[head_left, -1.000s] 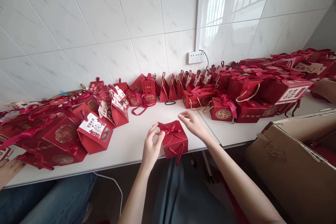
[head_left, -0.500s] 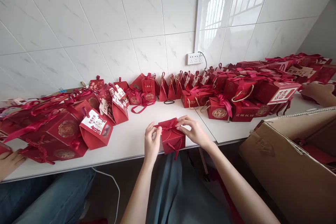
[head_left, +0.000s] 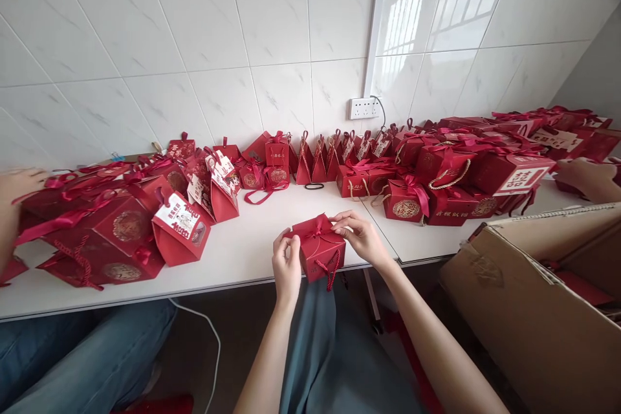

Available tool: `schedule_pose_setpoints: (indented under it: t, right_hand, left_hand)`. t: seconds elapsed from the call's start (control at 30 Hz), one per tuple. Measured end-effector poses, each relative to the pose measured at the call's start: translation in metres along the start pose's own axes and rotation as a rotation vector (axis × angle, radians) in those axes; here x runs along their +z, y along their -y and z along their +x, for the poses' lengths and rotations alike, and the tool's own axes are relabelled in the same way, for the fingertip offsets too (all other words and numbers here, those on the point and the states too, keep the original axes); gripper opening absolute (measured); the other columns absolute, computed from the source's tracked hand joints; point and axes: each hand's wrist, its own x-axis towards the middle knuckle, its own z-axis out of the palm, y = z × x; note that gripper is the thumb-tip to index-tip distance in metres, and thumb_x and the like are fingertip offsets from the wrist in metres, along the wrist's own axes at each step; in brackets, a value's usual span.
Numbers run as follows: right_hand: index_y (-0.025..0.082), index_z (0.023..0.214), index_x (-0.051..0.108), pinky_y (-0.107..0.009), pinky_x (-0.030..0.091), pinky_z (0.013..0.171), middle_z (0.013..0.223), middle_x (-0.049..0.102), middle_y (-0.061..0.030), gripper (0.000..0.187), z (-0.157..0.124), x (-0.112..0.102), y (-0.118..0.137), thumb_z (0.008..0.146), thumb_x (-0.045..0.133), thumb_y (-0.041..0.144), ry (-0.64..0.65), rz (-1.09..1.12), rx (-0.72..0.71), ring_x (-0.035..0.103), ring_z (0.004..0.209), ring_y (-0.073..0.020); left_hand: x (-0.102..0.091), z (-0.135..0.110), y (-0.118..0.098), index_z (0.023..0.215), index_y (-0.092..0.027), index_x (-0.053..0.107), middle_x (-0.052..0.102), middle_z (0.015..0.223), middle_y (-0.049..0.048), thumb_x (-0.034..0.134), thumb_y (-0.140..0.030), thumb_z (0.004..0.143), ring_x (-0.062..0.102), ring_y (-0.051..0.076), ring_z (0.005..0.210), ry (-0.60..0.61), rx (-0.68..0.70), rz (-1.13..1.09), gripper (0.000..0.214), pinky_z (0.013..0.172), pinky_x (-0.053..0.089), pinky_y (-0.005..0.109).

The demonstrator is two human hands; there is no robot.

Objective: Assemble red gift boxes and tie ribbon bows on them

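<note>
A small red gift box sits at the table's front edge, with a twisted red cord handle hanging on its near side. A red ribbon is tied in a bow on its top. My left hand is closed at the box's left side, thumb and fingers pinching the ribbon's left end. On the other side my right hand pinches the ribbon's right end between thumb and fingertips. The ribbon ends themselves are mostly hidden by my fingers.
Finished-looking red boxes crowd the white table on the left, more red boxes on the right. A black band lies behind. An open cardboard box stands at right. Other people's hands show at both edges.
My view has shifted slightly. Both hands stay at the bow, and the right hand has drawn a little outward. The other person's hand at left has risen above the boxes.
</note>
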Motion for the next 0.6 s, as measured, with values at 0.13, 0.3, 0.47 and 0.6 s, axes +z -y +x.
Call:
schedule_pose_setpoints:
  t: [0.13,0.3,0.47,0.6]
  right_hand:
    - [0.021,0.075,0.069,-0.035,0.054,0.075,0.098,0.060,-0.0091,0.026,-0.004,0.004,-0.001,0.081,0.062,0.045,-0.022,0.082,0.041,0.062,0.104,-0.0256]
    - [0.021,0.070,0.066,-0.027,0.051,0.054,0.095,0.056,-0.0097,0.033,-0.009,0.010,-0.008,0.077,0.063,0.053,-0.080,0.169,0.106,0.062,0.104,-0.0289]
    - [0.021,0.077,0.067,-0.032,0.054,0.067,0.100,0.058,-0.0093,0.039,-0.012,0.011,-0.003,0.071,0.065,0.059,-0.106,0.203,0.181,0.061,0.103,-0.0258]
    - [0.020,0.082,0.061,-0.030,0.052,0.066,0.091,0.059,-0.0066,0.050,-0.009,0.007,0.008,0.080,0.046,0.067,-0.146,0.171,0.291,0.061,0.085,-0.0182]
  left_hand:
    - [0.000,-0.002,0.004,0.057,-0.019,0.048,0.061,0.109,0.0080,0.057,-0.049,0.080,0.057,0.021,0.103,-0.005,0.014,-0.024,0.038,0.084,0.045,0.028]
    - [-0.002,-0.001,0.009,0.059,-0.018,0.049,0.055,0.121,0.0085,0.055,-0.048,0.081,0.054,0.021,0.110,0.005,-0.002,-0.056,0.038,0.086,0.044,0.026]
    - [-0.004,0.000,0.003,0.065,-0.018,0.055,0.061,0.102,0.0064,0.054,-0.049,0.081,0.060,0.019,0.095,0.043,-0.037,-0.056,0.035,0.082,0.048,0.028]
    - [-0.007,0.002,-0.005,0.073,-0.018,0.059,0.063,0.088,0.0049,0.053,-0.052,0.081,0.061,0.020,0.090,0.071,-0.067,-0.028,0.035,0.082,0.049,0.031]
